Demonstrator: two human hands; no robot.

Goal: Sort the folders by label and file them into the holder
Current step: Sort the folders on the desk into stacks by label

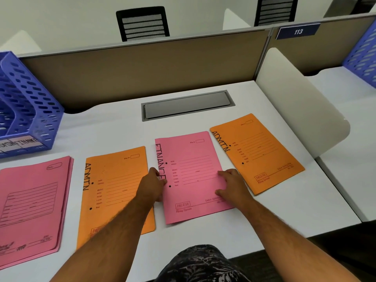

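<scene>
A pink folder marked FINANCE (193,159) lies flat in the middle of the white desk. My left hand (152,185) grips its left spine edge. My right hand (234,185) rests flat on its lower right part, fingers spread. An orange ADMIN folder (116,186) lies just left of it, partly under my left forearm. A second orange ADMIN folder (258,151) lies to the right. A stack of pink folders (32,204) sits at the far left. The blue perforated file holder (26,110), labelled ADMIN and FINANCE on its front, stands at the back left.
A grey cable hatch (187,105) is set into the desk behind the folders. A brown partition (142,68) closes the back; a white divider (295,102) bounds the right side. Another blue holder (364,51) stands on the neighbouring desk. The desk's front edge is near my lap.
</scene>
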